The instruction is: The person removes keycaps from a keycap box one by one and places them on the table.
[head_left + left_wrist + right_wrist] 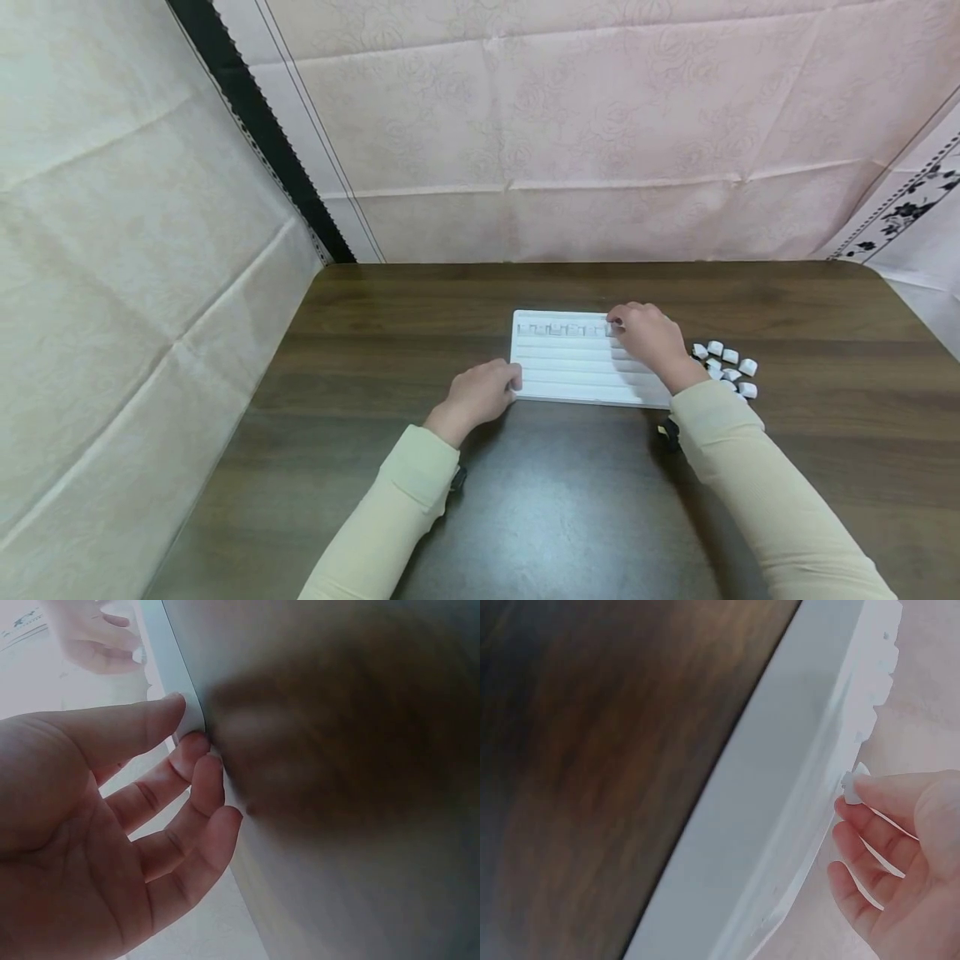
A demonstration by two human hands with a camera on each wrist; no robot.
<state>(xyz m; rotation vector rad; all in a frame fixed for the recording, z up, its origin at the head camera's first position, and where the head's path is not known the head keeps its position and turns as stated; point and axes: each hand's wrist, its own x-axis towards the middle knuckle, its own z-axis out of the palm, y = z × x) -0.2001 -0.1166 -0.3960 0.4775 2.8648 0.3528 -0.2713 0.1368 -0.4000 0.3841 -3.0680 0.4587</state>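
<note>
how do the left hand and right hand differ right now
The left hand is at the near-left corner of the white board; the right hand is by its far edge. The left hand holds the board itself, while the right hand pinches a small white piece. Both emerge from pale yellow sleeves.

White board with lengthwise ridges, lying flat. Row of white keycaps along the far side, starting at the left end. Single white keycap, pinched in right hand near the row. Loose white keycaps clustered rightward, partly hidden.
</note>
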